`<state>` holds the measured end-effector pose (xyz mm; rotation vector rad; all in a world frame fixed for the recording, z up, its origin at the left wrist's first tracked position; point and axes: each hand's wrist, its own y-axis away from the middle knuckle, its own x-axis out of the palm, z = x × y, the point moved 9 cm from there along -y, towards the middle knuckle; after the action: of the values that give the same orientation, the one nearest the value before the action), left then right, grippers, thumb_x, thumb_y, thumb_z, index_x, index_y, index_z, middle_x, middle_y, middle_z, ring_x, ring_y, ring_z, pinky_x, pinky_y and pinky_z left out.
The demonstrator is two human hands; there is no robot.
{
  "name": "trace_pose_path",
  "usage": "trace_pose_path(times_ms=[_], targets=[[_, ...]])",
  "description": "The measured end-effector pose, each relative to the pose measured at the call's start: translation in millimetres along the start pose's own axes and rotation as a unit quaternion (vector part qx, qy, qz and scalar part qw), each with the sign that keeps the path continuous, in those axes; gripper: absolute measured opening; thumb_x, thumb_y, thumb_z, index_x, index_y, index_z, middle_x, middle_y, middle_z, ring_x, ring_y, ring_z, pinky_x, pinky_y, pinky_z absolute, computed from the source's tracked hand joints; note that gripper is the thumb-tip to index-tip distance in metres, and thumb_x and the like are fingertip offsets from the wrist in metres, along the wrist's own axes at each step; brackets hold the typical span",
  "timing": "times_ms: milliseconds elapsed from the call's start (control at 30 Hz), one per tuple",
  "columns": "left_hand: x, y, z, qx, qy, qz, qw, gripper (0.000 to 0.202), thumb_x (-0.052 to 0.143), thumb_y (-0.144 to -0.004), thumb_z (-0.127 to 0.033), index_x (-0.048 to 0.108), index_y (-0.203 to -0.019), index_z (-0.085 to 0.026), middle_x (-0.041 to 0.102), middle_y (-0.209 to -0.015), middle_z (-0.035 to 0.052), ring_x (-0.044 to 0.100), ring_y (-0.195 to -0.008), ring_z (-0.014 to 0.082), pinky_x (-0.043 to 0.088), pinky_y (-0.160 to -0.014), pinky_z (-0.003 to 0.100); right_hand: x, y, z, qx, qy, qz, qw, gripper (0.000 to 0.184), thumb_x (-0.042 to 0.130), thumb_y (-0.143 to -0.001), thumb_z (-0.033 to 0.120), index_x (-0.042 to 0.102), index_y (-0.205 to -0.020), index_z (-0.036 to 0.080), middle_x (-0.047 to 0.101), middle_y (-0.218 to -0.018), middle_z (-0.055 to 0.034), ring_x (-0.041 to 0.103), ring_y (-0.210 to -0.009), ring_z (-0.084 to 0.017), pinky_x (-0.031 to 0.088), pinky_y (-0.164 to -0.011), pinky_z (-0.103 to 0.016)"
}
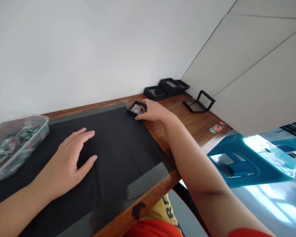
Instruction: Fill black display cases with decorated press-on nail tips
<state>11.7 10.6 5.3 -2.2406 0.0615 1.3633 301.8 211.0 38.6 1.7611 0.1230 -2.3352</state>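
My right hand (153, 111) reaches to the far corner of the black mat (118, 151) and its fingers close on a small black display case (137, 108) with a reddish piece inside. My left hand (69, 161) lies flat and open on the mat, fingers spread, holding nothing. A clear plastic tub (14, 144) full of several green and reddish pieces stands at the left edge, a little beyond the left hand.
Three empty black cases (165, 88) sit by the wall at the far end of the wooden table (194, 123). Another case (199, 102) stands opened near the right edge. A few round stickers (217, 128) lie beside it. A blue plastic stool (251, 159) is to the right of the table.
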Motion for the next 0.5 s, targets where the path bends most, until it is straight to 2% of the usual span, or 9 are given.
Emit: trace_pose_path(times_ms=[100, 167, 200, 233, 300, 400, 500], targets=[[-4.3, 1.2, -1.6, -0.004, 0.011, -0.025, 1.000, 0.071, 0.055, -0.109, -0.057, 0.034, -0.171, -0.029, 0.054, -0.169, 0.0159, 0.053, -0.160, 0.0380, 0.053, -0.128, 0.064, 10.5, 15.1, 52.0, -0.126, -0.034, 0.006, 0.992, 0.104, 0.093, -0.072, 0.046, 0.053, -0.164, 0.017, 0.054, -0.172, -0.0201, 0.051, -0.160, -0.041, 0.038, -0.136, -0.057], [-5.9, 3.0, 1.7, -0.019, 0.029, -0.040, 0.999, 0.091, 0.063, -0.105, -0.062, 0.019, -0.178, -0.031, 0.044, -0.178, 0.0148, 0.046, -0.165, 0.0381, 0.048, -0.133, 0.064, 24.9, 31.2, 86.5, -0.203, -0.052, 0.034, 0.977, 0.111, 0.098, -0.068, 0.048, 0.052, -0.165, 0.021, 0.056, -0.173, -0.0150, 0.052, -0.161, -0.036, 0.037, -0.138, -0.051], [-5.4, 4.0, 3.7, -0.025, 0.038, -0.041, 0.998, 0.100, 0.066, -0.102, -0.065, 0.013, -0.179, -0.032, 0.039, -0.181, 0.0146, 0.044, -0.166, 0.0391, 0.047, -0.134, 0.065, 33.5, 41.2, 103.7, -0.247, -0.063, 0.054, 0.965, 0.111, 0.099, -0.067, 0.050, 0.053, -0.165, 0.023, 0.058, -0.172, -0.0134, 0.054, -0.160, -0.033, 0.038, -0.137, -0.048], [-3.7, 4.8, 5.4, -0.030, 0.044, -0.034, 0.998, 0.106, 0.069, -0.099, -0.069, 0.010, -0.180, -0.032, 0.036, -0.183, 0.0149, 0.043, -0.166, 0.0405, 0.047, -0.134, 0.066, 41.1, 54.4, 123.4, -0.315, -0.084, 0.073, 0.942, 0.110, 0.098, -0.070, 0.051, 0.052, -0.165, 0.020, 0.058, -0.171, -0.0162, 0.055, -0.159, -0.034, 0.038, -0.137, -0.050], [1.9, 6.3, 7.1, -0.031, 0.046, -0.007, 0.998, 0.111, 0.071, -0.095, -0.076, 0.014, -0.179, -0.032, 0.039, -0.181, 0.0159, 0.047, -0.163, 0.0434, 0.049, -0.131, 0.068, 51.2, 78.0, 151.7, -0.412, -0.117, 0.087, 0.899, 0.104, 0.094, -0.076, 0.051, 0.049, -0.164, 0.019, 0.059, -0.170, -0.0181, 0.056, -0.158, -0.034, 0.038, -0.136, -0.052], [5.2, 7.5, 12.2, -0.051, 0.033, 0.010, 0.998, 0.107, 0.069, -0.093, -0.078, 0.021, -0.176, -0.030, 0.048, -0.175, 0.0183, 0.056, -0.156, 0.0451, 0.056, -0.124, 0.067, 61.4, 98.1, 171.9, -0.479, -0.128, 0.081, 0.865, 0.101, 0.091, -0.079, 0.044, 0.045, -0.164, 0.015, 0.062, -0.166, -0.0201, 0.059, -0.154, -0.032, 0.040, -0.134, -0.048], [5.4, 6.2, 17.3, -0.079, 0.030, 0.012, 0.996, 0.101, 0.068, -0.093, -0.078, 0.027, -0.172, -0.030, 0.054, -0.170, 0.0185, 0.063, -0.149, 0.0446, 0.060, -0.118, 0.066, 66.9, 102.1, 175.1, -0.492, -0.124, 0.067, 0.859, 0.102, 0.091, -0.080, 0.042, 0.044, -0.164, 0.008, 0.063, -0.163, -0.0230, 0.060, -0.151, -0.032, 0.041, -0.133, -0.045]])
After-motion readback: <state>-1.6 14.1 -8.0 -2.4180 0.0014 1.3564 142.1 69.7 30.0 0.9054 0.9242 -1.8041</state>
